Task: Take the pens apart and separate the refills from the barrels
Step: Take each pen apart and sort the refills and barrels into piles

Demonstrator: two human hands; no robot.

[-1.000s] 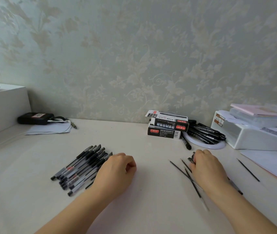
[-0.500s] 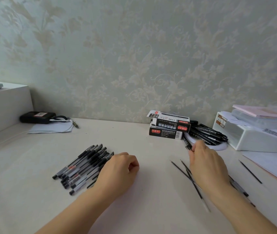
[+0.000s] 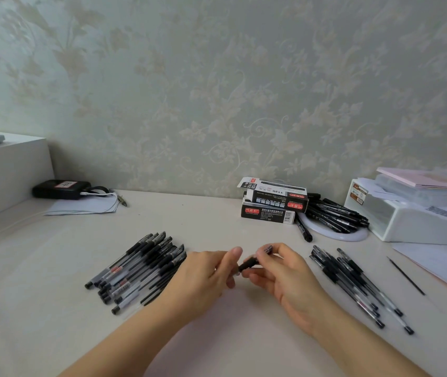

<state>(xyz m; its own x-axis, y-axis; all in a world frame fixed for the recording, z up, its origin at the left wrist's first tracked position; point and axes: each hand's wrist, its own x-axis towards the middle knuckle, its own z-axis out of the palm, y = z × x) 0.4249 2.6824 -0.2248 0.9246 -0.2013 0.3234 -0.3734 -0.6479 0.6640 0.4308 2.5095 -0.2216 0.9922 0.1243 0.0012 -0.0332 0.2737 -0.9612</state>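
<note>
The upper black pen box [image 3: 276,195] by the wall carries the number "1120" on its white top face and again on its open end flap. A red-edged label on the black device [image 3: 60,188] at the left reads "24". Other print is too small to read.

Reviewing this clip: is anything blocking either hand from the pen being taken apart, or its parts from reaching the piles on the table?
Nothing visible does. The left hand and right hand both hold the pen directly. Bare table separates it from the left pile and the right pile.
</note>
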